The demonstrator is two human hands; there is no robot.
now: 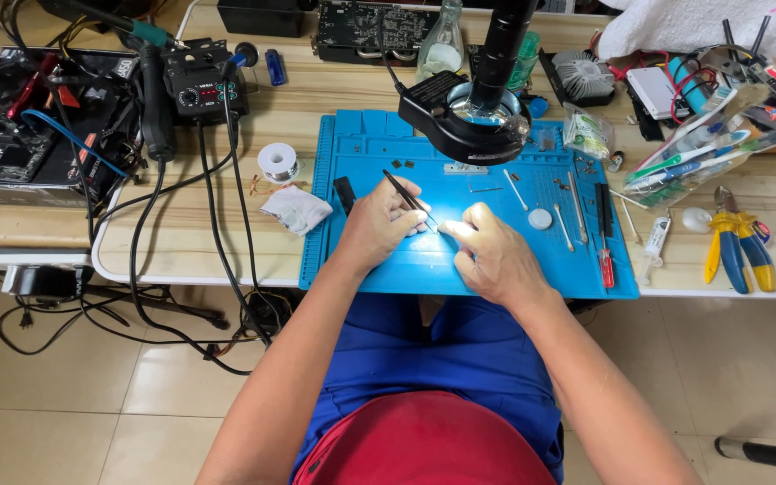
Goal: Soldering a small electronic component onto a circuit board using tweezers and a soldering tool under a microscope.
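Your left hand (381,226) pinches black tweezers (409,199), tips angled down toward a tiny part on the blue silicone work mat (361,269); the part itself is too small to identify. Your right hand (494,259) rests on the mat with its fingertips (454,230) pressed together just beside the tweezer tips. Keep both wrists planted on the mat for steadiness, grip the tweezers lightly, and work under the microscope ring light (471,112). Keep clear of the red-handled screwdriver (605,262) and the loose small parts near the mat's far edge
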